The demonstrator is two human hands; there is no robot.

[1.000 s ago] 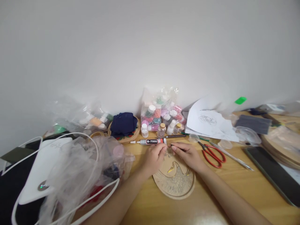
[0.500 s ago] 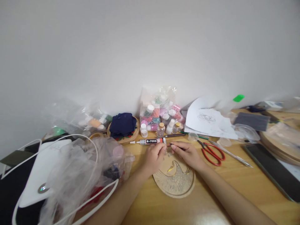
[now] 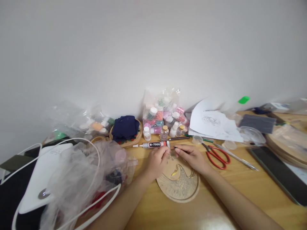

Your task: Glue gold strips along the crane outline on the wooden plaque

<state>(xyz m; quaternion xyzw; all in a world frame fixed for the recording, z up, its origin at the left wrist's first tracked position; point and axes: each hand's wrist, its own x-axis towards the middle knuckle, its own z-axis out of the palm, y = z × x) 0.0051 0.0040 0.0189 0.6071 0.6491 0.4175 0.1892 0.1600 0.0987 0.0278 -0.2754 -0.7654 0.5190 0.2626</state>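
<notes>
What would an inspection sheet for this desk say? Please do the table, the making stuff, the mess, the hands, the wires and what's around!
Surface: wooden table, glossy, crowded along the back.
Job's things: patterned round board under the hands; B-7000 tube just beyond.
Clutter: plastic bag of bottles, paper with a drawing, red-handled scissors.
Hands: left hand and right hand close together above the board's far part; anything pinched is too small to identify.
Cables: white cable looping across the left side.
Surroundings: pale wall, green patch at right.

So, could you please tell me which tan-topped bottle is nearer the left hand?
The left bottle, beyond the glue tube and left hand; the other bottle is farther right, beside a white bottle.
</notes>
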